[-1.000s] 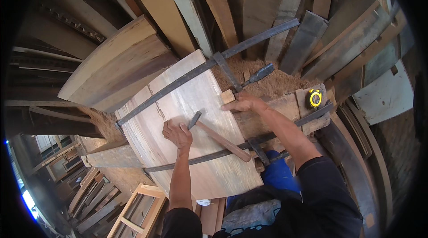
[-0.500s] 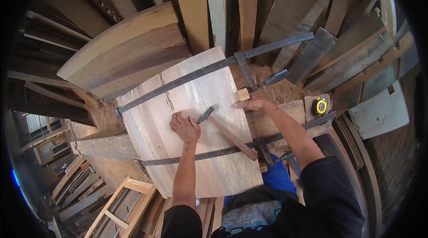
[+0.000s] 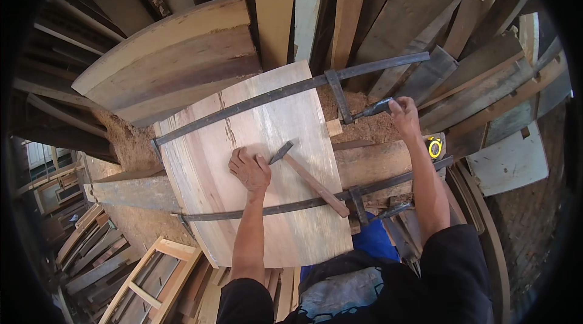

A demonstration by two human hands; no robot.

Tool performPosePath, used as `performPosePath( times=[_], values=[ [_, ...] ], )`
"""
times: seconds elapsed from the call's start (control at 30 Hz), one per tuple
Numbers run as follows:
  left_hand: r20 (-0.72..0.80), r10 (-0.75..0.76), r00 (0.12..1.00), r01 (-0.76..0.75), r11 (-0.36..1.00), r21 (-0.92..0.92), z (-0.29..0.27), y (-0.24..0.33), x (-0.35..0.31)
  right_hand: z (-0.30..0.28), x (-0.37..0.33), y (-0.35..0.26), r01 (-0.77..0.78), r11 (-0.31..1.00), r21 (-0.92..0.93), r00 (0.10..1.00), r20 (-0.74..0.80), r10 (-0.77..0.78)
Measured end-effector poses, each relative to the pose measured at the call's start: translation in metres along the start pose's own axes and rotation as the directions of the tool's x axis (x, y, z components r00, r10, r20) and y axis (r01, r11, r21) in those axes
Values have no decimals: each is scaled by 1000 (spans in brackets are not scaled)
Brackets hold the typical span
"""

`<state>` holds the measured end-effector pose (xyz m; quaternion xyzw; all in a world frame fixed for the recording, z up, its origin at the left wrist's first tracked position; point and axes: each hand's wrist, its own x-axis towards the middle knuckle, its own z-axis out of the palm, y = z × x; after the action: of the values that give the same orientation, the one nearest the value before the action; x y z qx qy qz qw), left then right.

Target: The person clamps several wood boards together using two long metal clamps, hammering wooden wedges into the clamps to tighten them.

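A pale panel of joined wooden boards (image 3: 273,172) lies across a workbench. Two dark metal bar clamps span it, the far clamp (image 3: 243,104) and the near clamp (image 3: 285,207). My left hand (image 3: 250,169) rests on the panel with its fingers apart, holding nothing. Close to its fingertips is the head of a hammer (image 3: 310,181), whose wooden handle crosses the near clamp's bar. At the right, my right hand (image 3: 405,119) closes its fingers on the end of the far clamp's screw handle (image 3: 375,107). A small wood block (image 3: 334,128) sits between that screw and the panel edge.
A yellow tape measure (image 3: 435,147) stands on the bench beam (image 3: 376,166) beside my right forearm. Planks (image 3: 401,14) lean along the far side. Another curved panel (image 3: 176,57) lies behind. Sawdust (image 3: 127,142) piles at the left, and a wooden frame (image 3: 152,281) stands at lower left.
My right hand has moved from the wood block at the panel edge, out to the right, onto the far clamp's handle. My left hand stays on the panel beside the hammer.
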<state>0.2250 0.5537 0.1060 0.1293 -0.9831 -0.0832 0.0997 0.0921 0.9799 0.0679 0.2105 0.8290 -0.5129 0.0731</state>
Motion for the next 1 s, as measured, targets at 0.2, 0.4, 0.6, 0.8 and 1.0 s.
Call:
performPosePath(
  times=[0.2,0.4,0.6,0.8,1.0],
  values=[
    [-22,32,999,-31,998,47,2,-9,-4,66,16,8,-302,165,939,932,255,257],
    [11,56,998,-55,995,-81,5,-16,-4,86,18,6,-378,-49,924,893,379,245],
    [270,491,828,-349,829,-437,0,115,36,95,16,-16,-314,161,936,817,179,549],
    [316,503,804,-371,841,-394,35,146,54,105,12,-45,-200,374,905,716,-126,687],
    [272,545,793,-433,819,-377,46,147,51,100,12,14,-261,200,944,857,132,497]
  ],
)
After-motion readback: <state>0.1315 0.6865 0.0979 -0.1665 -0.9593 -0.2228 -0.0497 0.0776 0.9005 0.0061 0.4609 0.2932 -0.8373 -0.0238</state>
